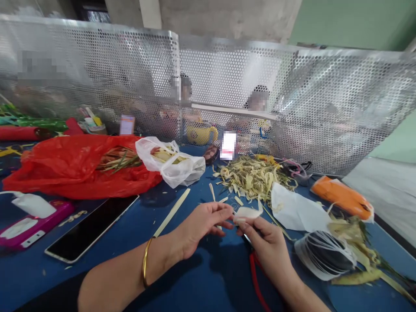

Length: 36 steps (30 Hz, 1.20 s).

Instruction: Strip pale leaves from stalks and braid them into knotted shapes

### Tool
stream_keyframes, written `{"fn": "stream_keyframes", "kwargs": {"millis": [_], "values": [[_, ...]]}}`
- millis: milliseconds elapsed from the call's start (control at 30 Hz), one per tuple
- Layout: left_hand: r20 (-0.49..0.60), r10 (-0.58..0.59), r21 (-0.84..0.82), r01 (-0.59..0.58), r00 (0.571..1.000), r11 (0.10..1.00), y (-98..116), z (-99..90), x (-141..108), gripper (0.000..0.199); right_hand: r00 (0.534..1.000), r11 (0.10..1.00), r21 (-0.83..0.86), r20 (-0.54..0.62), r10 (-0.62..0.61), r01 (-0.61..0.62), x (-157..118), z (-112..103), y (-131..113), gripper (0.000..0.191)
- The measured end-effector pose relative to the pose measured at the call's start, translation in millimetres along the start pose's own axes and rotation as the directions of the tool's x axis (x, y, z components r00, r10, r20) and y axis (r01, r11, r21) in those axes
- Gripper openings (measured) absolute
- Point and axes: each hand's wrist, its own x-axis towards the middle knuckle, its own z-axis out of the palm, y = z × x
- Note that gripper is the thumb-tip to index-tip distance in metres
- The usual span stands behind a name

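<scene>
Over the middle of the blue table, my left hand point(208, 221) pinches thumb against forefinger; what sits in the pinch is too small to make out. My right hand point(268, 236) is closed, with a pale husk-like strip point(248, 212) held between thumb and fingers. The strip curls up at its right end and nearly reaches the left fingertips. Under the right palm runs a red handle point(256, 277), probably of scissors, with a bit of metal showing near the fingers. Another pale strip point(172, 212) lies beside my left wrist. Behind the hands is a heap of dry husk pieces point(250, 175).
To the left are a red plastic bag point(74, 164), a white bag point(175, 167), a black phone point(92, 227) and a magenta device point(39, 223). A spool of white cord point(325, 255), white paper point(297, 208) and an orange packet point(342, 197) lie right. A perforated metal screen point(227, 73) stands behind.
</scene>
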Motion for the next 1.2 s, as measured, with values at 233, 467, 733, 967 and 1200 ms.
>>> {"fn": "stream_keyframes", "kwargs": {"millis": [233, 467, 733, 967, 1200], "values": [[-0.058, 0.122, 0.264, -0.103, 0.991, 0.959, -18, -6.6, -10, 0.037, 0.992, 0.996, -0.076, 0.124, -0.026, 0.036, -2, 6, 3, 0.028], [-0.116, 0.043, 0.122, -0.028, 0.992, 0.992, -24, -5.1, -9, 0.03, 0.973, 0.979, -0.147, 0.2, -0.113, 0.144, -8, 14, 3, 0.02], [-0.173, 0.043, 0.048, -0.036, 0.984, 0.998, -27, -5.0, -5, 0.03, 0.976, 0.996, -0.068, 0.215, -0.042, 0.058, -4, 9, 4, 0.018], [-0.166, -0.001, 0.076, 0.014, 0.986, 0.997, -29, -1.0, -7, 0.024, 0.935, 0.908, -0.321, -0.311, 0.167, -0.269, 78, -21, 31, 0.025], [-0.15, 0.023, 0.141, -0.002, 0.988, 0.99, -24, 2.0, -11, 0.018, 0.906, 0.934, -0.22, -0.381, 0.183, -0.282, 109, -10, 55, 0.019]]}}
